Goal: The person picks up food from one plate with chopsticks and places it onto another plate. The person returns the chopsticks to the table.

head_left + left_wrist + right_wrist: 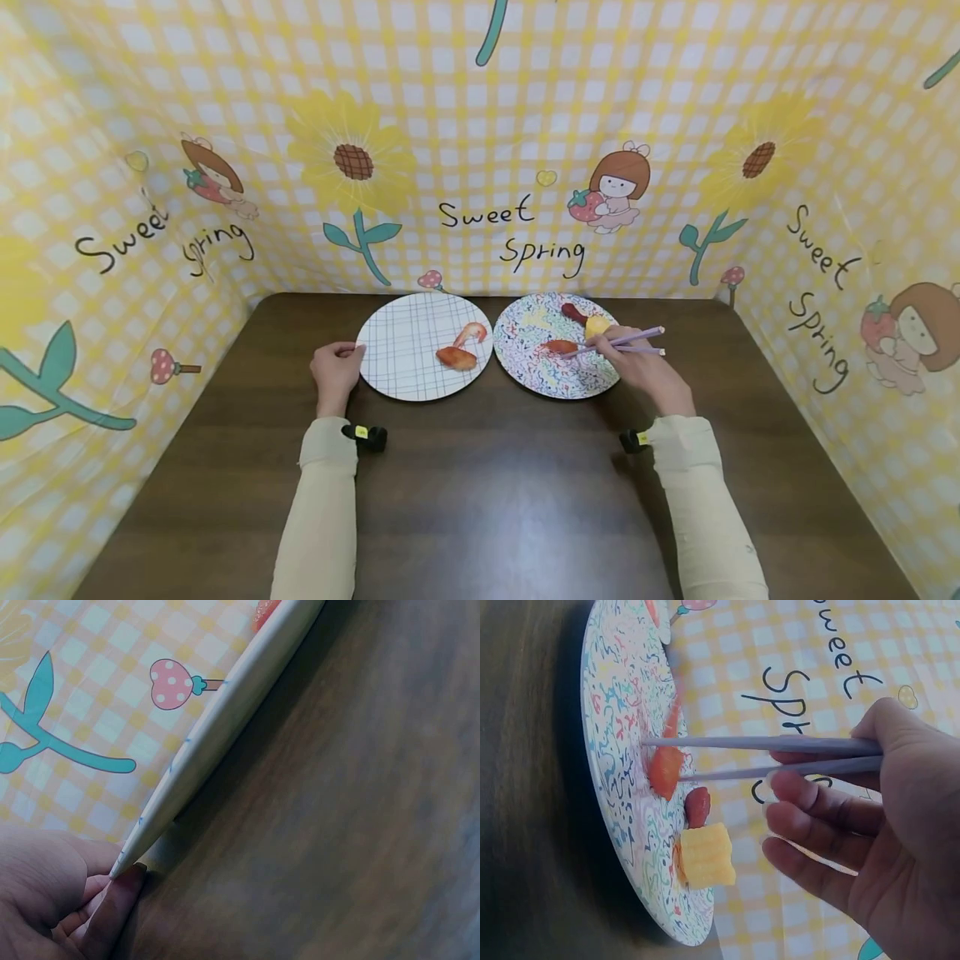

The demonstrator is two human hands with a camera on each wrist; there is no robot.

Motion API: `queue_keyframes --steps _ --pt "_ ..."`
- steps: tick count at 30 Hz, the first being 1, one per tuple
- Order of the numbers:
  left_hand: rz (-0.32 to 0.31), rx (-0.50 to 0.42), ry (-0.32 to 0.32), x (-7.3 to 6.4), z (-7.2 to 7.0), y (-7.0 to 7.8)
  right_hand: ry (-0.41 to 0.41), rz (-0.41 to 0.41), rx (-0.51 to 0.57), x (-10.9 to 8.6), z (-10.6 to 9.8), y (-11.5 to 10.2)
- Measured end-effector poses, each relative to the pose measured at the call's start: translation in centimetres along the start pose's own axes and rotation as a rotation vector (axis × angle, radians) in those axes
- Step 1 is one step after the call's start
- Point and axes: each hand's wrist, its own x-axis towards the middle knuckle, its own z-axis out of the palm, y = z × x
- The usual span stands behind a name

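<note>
My left hand (pixel 335 372) pinches the left rim of a white plate with thin blue grid lines (pixel 401 367). On that plate's right side lie a curled pink shrimp (pixel 472 333) and an orange-brown food piece (pixel 456 358). My right hand (pixel 637 358) holds lilac chopsticks (pixel 772 742) over a plate with multicoloured squiggles (pixel 525 367). Their tips lie on either side of an orange food piece (pixel 666 771) on this plate. Behind it are a dark red, sausage-like piece (pixel 697 807) and a ridged yellow food block (pixel 707 855), partly hidden by my hand in the head view.
Both plates sit side by side at the back of a dark wooden table (pixel 480 500), their rims close together. A yellow checked cloth (pixel 465 125) with printed flowers and lettering walls in the back and both sides. Each wrist carries a small black camera (pixel 367 437).
</note>
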Motion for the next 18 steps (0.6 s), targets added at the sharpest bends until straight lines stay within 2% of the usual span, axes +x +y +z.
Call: queue_keyframes --steps 3,6,15,18 --pt "0.001 -0.008 0.001 -0.1 -0.1 0.0 0.016 0.032 0.113 0.7 0.4 0.1" --pt "0.012 -0.014 0.005 0.0 0.0 0.5 0.068 0.181 0.403 1.4 0.7 0.2" --pt "-0.002 -0.016 -0.002 0.0 -0.1 0.5 0.047 0.291 0.434 1.8 1.2 0.6" --pt "-0.016 -0.011 -0.009 0.0 -0.1 0.3 0.08 0.293 0.417 1.7 1.5 0.7"
